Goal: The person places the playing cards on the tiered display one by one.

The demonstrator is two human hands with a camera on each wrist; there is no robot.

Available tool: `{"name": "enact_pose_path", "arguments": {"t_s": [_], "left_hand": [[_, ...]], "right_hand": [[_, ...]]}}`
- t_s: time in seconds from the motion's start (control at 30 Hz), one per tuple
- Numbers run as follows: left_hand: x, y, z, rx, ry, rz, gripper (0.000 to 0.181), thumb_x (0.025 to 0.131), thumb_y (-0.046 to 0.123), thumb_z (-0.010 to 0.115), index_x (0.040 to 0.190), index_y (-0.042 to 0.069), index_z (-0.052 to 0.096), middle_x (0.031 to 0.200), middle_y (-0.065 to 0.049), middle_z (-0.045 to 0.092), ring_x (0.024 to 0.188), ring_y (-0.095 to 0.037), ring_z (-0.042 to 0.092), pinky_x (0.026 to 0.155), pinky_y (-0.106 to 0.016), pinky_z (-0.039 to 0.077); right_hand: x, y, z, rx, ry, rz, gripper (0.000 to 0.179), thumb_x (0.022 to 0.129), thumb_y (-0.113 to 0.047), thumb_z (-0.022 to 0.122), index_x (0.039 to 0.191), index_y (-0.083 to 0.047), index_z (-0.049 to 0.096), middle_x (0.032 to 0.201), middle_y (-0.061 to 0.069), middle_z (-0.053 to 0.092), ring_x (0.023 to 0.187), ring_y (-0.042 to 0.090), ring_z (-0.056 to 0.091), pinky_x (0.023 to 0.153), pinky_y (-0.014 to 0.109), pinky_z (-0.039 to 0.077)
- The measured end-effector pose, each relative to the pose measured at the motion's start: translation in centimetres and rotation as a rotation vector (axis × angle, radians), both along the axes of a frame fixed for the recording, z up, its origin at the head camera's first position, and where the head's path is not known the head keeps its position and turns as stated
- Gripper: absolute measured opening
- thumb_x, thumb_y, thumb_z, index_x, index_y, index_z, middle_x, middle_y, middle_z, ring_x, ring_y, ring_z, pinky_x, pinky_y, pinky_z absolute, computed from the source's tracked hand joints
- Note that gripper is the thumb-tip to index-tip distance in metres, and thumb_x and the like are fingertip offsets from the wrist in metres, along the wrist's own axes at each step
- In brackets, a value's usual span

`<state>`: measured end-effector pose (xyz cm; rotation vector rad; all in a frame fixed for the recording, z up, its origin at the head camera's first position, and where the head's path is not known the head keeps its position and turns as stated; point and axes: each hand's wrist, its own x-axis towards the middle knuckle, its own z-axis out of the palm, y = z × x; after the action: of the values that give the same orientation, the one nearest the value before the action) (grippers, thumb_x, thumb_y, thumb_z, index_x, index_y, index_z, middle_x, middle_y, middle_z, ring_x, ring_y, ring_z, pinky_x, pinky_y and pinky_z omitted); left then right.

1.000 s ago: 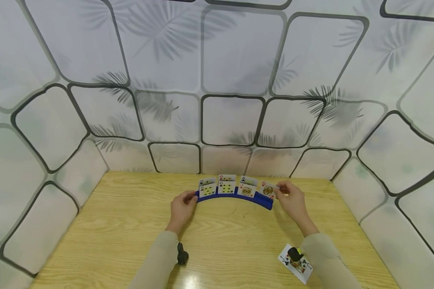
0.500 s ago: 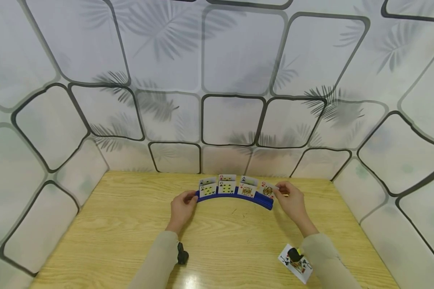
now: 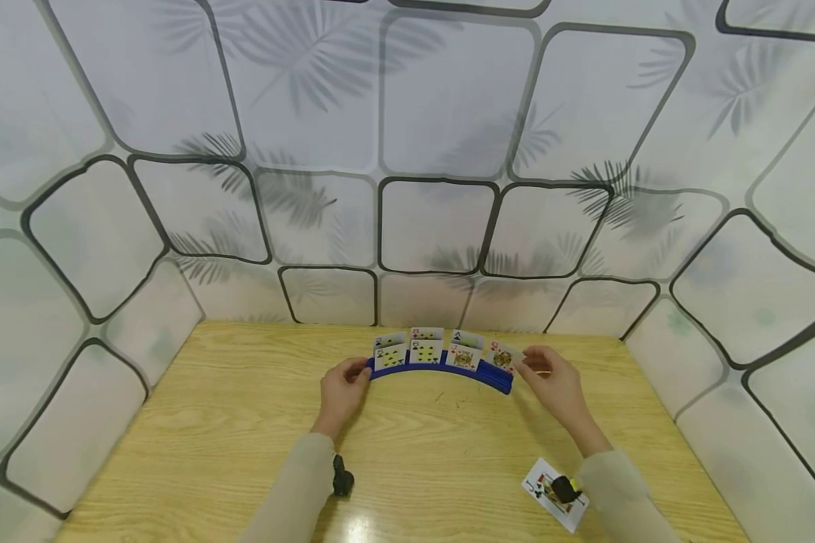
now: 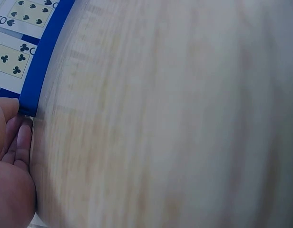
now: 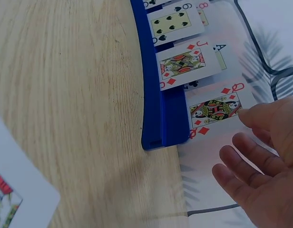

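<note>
A curved blue card holder [image 3: 441,367] stands on the table with playing cards upright in two rows. My left hand [image 3: 342,392] grips its left end between thumb and fingers. At the right end, the queen of diamonds [image 5: 215,110] stands in the back slot. My right hand [image 3: 553,381] is beside that card, the thumb tip [image 5: 249,117] overlapping its edge and the other fingers loosely bent off it. In front of the queen's left neighbour, the ace [image 5: 220,57], is the jack of diamonds [image 5: 184,64]. The six of spades [image 3: 425,351] stands further left.
A jack of clubs [image 3: 542,489] lies face up on the wooden table [image 3: 421,452], partly covered by the right wrist's camera [image 3: 566,489]. Patterned walls [image 3: 428,226] enclose the table at the back and both sides.
My right hand has shifted slightly right and towards me, while the queen of diamonds stays in the holder. The left hand keeps its place on the holder's left end.
</note>
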<state>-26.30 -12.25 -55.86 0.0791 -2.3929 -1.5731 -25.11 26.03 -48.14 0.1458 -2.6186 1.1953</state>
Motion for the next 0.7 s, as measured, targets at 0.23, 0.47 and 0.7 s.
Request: {"name": "enact_pose_path", "arguments": {"t_s": [0.23, 0.47, 0.7], "left_hand": [[-0.2, -0.1, -0.2, -0.013, 0.014, -0.005, 0.022, 0.099, 0.006, 0.071, 0.121, 0.002, 0.076, 0.115, -0.017, 0.078, 0.104, -0.032, 0.073, 0.092, -0.047, 0.061], [-0.2, 0.0, -0.2, -0.003, 0.005, -0.006, 0.023, 0.100, 0.008, 0.071, 0.122, 0.002, 0.076, 0.117, -0.017, 0.078, 0.105, -0.032, 0.073, 0.093, -0.045, 0.060], [0.0, 0.0, -0.1, -0.006, 0.002, -0.006, 0.023, 0.100, 0.008, 0.071, 0.122, 0.002, 0.075, 0.118, -0.017, 0.078, 0.106, -0.031, 0.073, 0.094, -0.045, 0.060]], "right_hand": [[1.5, 1.1, 0.0, 0.035, -0.004, 0.002, 0.032, 0.101, -0.019, 0.074, 0.127, -0.002, 0.069, 0.112, 0.015, 0.076, 0.100, 0.018, 0.071, 0.081, 0.014, 0.056], [3.1, 2.1, -0.1, 0.062, -0.021, 0.020, 0.031, 0.100, -0.021, 0.075, 0.126, -0.005, 0.069, 0.113, 0.012, 0.076, 0.101, 0.017, 0.071, 0.082, 0.017, 0.057], [4.7, 2.6, -0.4, 0.072, -0.016, 0.050, 0.034, 0.100, -0.020, 0.075, 0.127, -0.002, 0.068, 0.115, 0.016, 0.075, 0.104, 0.029, 0.071, 0.082, 0.018, 0.058]]}}
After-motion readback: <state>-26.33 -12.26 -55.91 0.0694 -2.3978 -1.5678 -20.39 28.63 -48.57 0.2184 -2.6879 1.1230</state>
